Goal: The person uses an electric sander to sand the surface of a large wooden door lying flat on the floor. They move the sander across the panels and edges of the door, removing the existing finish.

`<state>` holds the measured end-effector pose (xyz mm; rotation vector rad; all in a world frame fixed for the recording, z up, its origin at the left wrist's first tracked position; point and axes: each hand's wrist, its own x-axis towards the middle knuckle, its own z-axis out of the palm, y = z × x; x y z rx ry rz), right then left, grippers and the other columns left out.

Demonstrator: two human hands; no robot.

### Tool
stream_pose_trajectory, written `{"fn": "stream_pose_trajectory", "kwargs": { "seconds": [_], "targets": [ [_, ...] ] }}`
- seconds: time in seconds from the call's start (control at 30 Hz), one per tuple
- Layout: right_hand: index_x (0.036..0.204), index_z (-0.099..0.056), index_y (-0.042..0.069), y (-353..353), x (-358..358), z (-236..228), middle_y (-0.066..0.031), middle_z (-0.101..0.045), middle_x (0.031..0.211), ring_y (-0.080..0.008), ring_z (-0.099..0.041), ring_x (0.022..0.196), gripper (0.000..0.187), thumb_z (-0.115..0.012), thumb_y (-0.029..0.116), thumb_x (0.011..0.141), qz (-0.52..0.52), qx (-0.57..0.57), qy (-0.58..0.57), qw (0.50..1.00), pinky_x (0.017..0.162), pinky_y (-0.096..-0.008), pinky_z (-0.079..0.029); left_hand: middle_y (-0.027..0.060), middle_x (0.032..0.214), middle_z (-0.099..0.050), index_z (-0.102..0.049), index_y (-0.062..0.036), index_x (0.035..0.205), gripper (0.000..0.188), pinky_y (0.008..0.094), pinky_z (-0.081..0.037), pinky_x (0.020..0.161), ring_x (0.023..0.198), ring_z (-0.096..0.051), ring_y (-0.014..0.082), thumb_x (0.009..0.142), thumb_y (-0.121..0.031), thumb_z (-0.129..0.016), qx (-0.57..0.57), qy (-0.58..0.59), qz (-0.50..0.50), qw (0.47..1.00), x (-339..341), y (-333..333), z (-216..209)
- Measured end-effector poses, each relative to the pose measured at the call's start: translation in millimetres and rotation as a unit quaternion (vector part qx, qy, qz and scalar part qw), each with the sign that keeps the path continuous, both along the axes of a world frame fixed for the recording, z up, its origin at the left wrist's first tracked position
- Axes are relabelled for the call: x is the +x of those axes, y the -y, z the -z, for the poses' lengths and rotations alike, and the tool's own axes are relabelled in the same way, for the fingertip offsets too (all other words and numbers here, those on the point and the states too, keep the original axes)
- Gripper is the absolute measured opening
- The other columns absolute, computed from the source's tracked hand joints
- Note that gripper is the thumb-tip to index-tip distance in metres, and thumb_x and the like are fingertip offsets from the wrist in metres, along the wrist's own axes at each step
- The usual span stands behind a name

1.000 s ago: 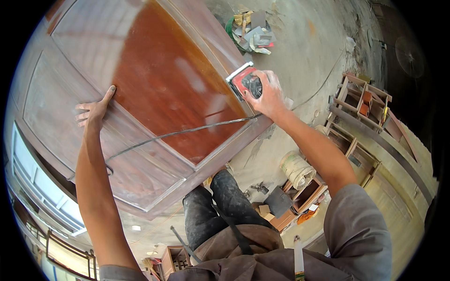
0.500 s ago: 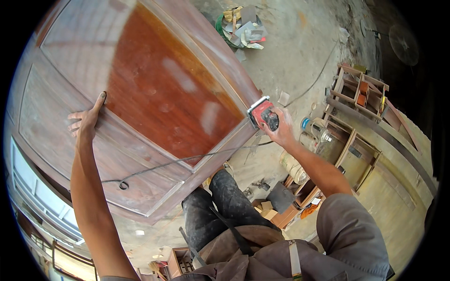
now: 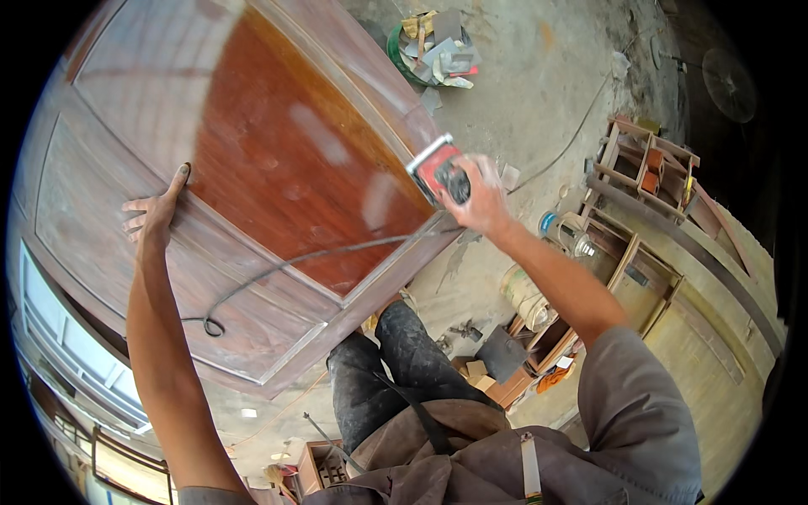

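A large panelled wooden door (image 3: 295, 168) fills the left and middle of the view, with one glossy reddish-brown panel and a dull, pale, dusty frame around it. My right hand (image 3: 481, 195) grips a red and black electric sander (image 3: 439, 172), its white-edged pad against the frame strip at the door's right edge. From the sander a dark power cord (image 3: 337, 249) runs left across the door and loops near the lower panel. My left hand (image 3: 156, 209) lies spread on the frame beside the red panel, thumb on the panel's edge, holding nothing.
Beyond the door, a green basin (image 3: 401, 55) holds scraps of sandpaper. To the right are a clear plastic jar (image 3: 572, 236), a white bucket (image 3: 527, 295) and wooden cabinet frames (image 3: 627, 168). Another cable (image 3: 566, 150) crosses the concrete floor. A fan (image 3: 727, 84) stands at the far right.
My right hand has slid the sander up and left along the door's frame strip. The cord has shifted and bows higher over the panel. My left hand stays in place.
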<state>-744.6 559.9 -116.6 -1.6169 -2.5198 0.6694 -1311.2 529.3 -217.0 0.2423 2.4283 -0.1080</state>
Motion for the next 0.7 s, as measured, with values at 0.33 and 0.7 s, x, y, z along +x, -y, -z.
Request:
{"fn": "stream_pose_trajectory", "kwargs": {
  "seconds": [0.33, 0.7],
  "targets": [
    [0.131, -0.054, 0.008, 83, 58, -7, -0.0183, -0.059, 0.126, -0.0416, -0.056, 0.118, 0.065, -0.086, 0.013, 0.075, 0.032, -0.016, 0.009, 0.999, 0.101, -0.052, -0.048, 0.0387, 0.168, 0.013, 0.019, -0.001, 0.164, 0.174, 0.0686, -0.007, 0.125, 0.158, 0.009, 0.0541, 0.053, -0.095, -0.077, -0.019, 0.002, 0.016, 1.0, 3, -3, -1],
    [0.13, -0.055, 0.016, -40, -76, -4, -0.014, -0.058, 0.124, -0.0408, -0.056, 0.118, 0.061, -0.084, 0.018, 0.077, -0.004, -0.006, 0.013, 1.0, 0.096, -0.0504, -0.055, 0.0387, 0.169, 0.014, 0.015, -0.0009, 0.165, 0.174, 0.0725, -0.004, 0.123, 0.157, 0.01, 0.0561, 0.052, -0.098, -0.074, -0.021, -0.007, 0.031, 0.999, -5, 6, 8]
  ]
}}
